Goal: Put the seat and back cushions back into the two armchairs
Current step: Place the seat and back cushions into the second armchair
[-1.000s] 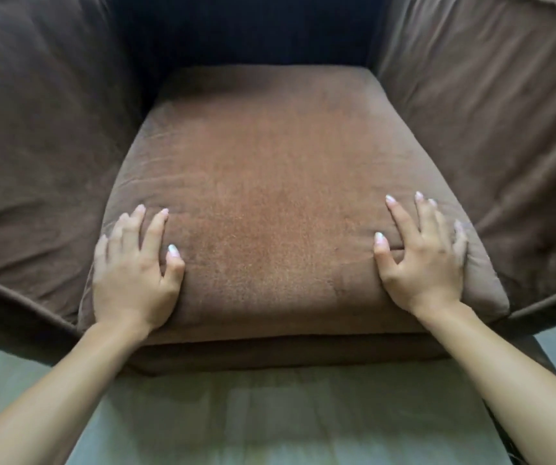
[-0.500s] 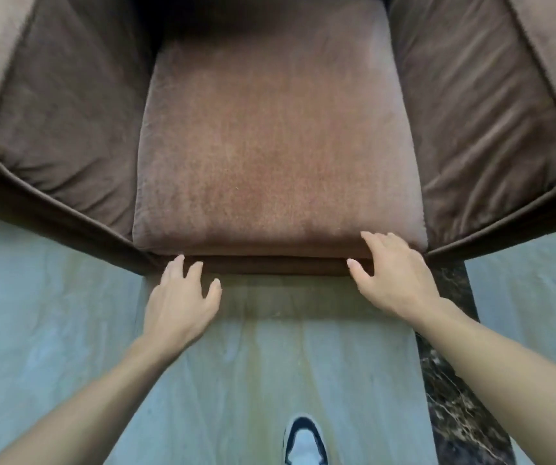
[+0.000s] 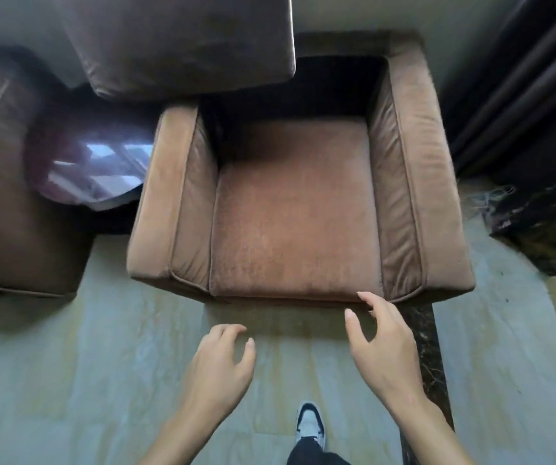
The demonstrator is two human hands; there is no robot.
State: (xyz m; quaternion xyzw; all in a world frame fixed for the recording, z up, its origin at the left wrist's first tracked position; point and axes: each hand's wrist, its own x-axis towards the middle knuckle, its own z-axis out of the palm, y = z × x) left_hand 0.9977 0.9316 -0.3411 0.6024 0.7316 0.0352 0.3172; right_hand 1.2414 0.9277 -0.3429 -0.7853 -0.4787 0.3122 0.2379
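A brown armchair (image 3: 159, 203) stands in front of me with its brown seat cushion (image 3: 296, 226) lying flat between the arms. The back of the seat is dark and holds no back cushion. A large dark brown cushion (image 3: 182, 41) rests behind the chair's left arm, at the top of the view. A second brown armchair (image 3: 11, 229) is at the left edge, blurred. My left hand (image 3: 219, 367) and my right hand (image 3: 384, 350) hover over the floor just before the seat's front edge, fingers apart and empty.
A glossy side table (image 3: 102, 169) sits between the two armchairs. Dark curtains (image 3: 521, 95) hang at the right, above a dark marble block (image 3: 545, 229). The floor (image 3: 68, 380) is pale tile with a dark marble strip (image 3: 427, 347). My shoe (image 3: 310, 424) is below.
Both hands came off the seat cushion and drew back over the floor. The view pulled back and up, showing the whole armchair, the loose cushion and the second chair.
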